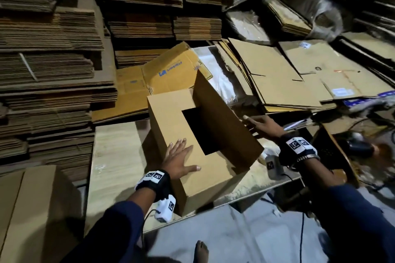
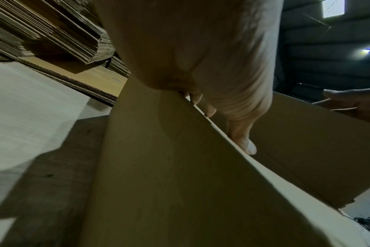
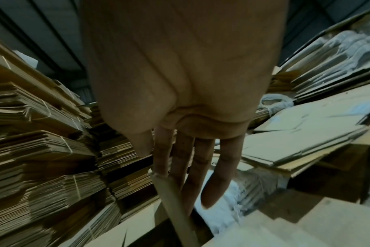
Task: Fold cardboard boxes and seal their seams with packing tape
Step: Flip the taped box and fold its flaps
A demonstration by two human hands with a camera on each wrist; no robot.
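Box point(image 1: 171, 121) near table point(image 1: 115, 156) front edge; left hand point(image 1: 178, 161) flat, fingers spread, presses folded flap; right hand point(image 1: 264, 124) fingers straight against raised flap point(image 1: 222, 117) edge.

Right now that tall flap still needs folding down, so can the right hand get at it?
Probably yes. The right hand is open with its fingertips at the outer face of the raised flap, nothing between them, while the left hand presses the opposite flap flat.

Box point(image 1: 171, 126) interior dark; right hand point(image 1: 264, 125) fingertips behind raised flap point(image 1: 224, 126).
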